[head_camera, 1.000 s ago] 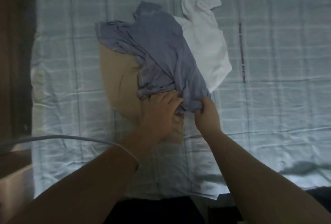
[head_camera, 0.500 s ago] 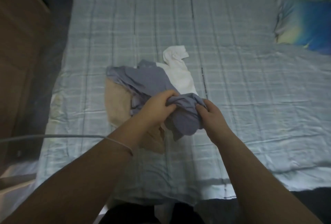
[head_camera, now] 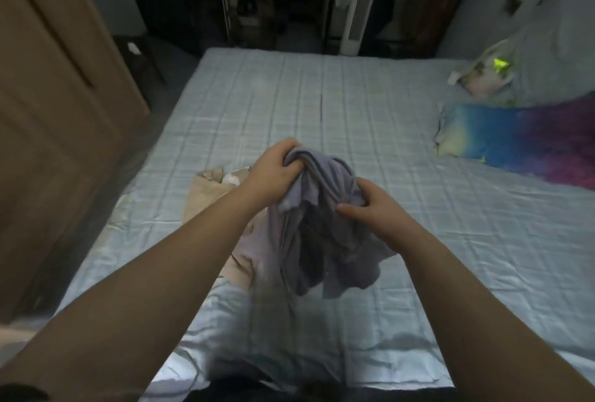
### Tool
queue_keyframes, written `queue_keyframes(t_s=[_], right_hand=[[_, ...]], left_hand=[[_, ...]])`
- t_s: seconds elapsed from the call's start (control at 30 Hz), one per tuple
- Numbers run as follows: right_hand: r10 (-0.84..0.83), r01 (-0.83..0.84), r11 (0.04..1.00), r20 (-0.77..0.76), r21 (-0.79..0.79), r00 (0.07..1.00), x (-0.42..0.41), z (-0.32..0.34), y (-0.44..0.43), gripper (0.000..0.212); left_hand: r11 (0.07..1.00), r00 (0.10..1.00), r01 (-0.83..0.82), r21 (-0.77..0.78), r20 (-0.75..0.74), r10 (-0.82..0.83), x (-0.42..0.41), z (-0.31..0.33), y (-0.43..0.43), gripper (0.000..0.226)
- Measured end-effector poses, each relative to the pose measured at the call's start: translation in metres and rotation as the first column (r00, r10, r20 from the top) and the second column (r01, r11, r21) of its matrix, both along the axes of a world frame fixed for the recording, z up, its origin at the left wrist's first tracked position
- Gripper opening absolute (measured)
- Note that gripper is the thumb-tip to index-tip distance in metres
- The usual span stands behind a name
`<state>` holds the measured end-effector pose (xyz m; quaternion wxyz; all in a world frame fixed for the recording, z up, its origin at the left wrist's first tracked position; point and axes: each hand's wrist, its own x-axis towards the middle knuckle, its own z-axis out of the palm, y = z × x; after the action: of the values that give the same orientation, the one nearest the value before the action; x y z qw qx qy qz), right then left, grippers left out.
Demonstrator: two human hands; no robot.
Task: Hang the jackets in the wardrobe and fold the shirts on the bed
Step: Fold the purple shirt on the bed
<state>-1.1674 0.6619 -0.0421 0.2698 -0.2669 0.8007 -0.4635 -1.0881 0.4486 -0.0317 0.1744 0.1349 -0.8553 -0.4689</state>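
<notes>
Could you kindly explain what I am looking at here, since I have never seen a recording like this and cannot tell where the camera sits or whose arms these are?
There is no machine here. A person wears a wide-angle camera on the head, so the single view looks forward and down along their own two bare arms. The left hand and the right hand both grip a bunched lavender shirt, held up above the bed, which has a pale checked sheet. Under the left arm a beige garment lies on the sheet, with a bit of white cloth showing beside it. At the right lie a colourful pillow and a printed pillow. A brown wooden door stands at the left, and a white tower fan beyond the bed.
</notes>
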Motion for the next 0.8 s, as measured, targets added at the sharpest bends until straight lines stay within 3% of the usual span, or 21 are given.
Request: queue_keyframes(t_s=[0.1,0.17,0.27,0.4,0.47,0.53,0.6,0.63,0.67,0.73,0.8], right_hand=[[-0.040,0.040,0.999,-0.154,-0.001,0.987,-0.001,0.026,0.015,0.008],[-0.103,0.100,0.995,-0.225,-0.025,0.969,-0.002,0.043,0.024,0.017],[-0.159,0.147,0.987,-0.268,-0.067,0.950,-0.005,0.072,0.034,0.026],[-0.049,0.057,0.998,-0.337,0.014,0.940,-0.005,0.096,0.046,0.021],[0.006,0.009,0.999,-0.307,0.047,0.952,-0.002,0.103,0.048,0.017],[0.028,-0.013,0.998,-0.286,0.053,0.958,0.001,0.109,0.044,0.019],[0.035,-0.005,0.996,-0.354,0.084,0.935,0.002,0.118,0.035,0.017],[0.040,-0.004,0.996,-0.385,0.094,0.922,0.003,0.124,0.029,0.013],[0.058,-0.021,0.995,-0.404,0.096,0.913,0.004,0.130,0.022,0.011],[0.128,-0.075,0.988,-0.452,0.132,0.883,0.006,0.141,0.010,0.010],[0.173,-0.103,0.981,-0.494,0.166,0.852,0.008,0.148,0.001,0.004]], left_hand=[[0.990,1.000,0.007,0.140,0.002,-0.008,0.000,0.045,0.020,0.014],[0.954,0.999,0.040,0.298,0.005,-0.043,0.002,0.070,0.031,0.021],[0.939,0.999,0.049,0.342,0.002,-0.053,0.000,0.099,0.038,0.022],[0.898,0.999,0.039,0.437,-0.016,-0.036,-0.001,0.130,0.041,0.030],[0.926,1.000,-0.003,0.376,0.018,-0.004,0.000,0.142,0.040,0.034],[0.992,0.987,-0.029,0.124,0.159,0.009,0.003,0.152,0.037,0.032],[0.984,0.930,-0.001,-0.178,0.362,0.066,0.009,0.160,0.037,0.031],[0.963,0.917,0.018,-0.268,0.388,0.091,0.012,0.163,0.038,0.038],[0.955,0.930,0.052,-0.292,0.362,0.060,0.013,0.164,0.039,0.051],[0.952,0.942,0.237,-0.194,0.287,-0.176,0.017,0.165,0.047,0.076],[0.885,0.851,0.454,-0.100,0.342,-0.398,0.015,0.161,0.053,0.092]])
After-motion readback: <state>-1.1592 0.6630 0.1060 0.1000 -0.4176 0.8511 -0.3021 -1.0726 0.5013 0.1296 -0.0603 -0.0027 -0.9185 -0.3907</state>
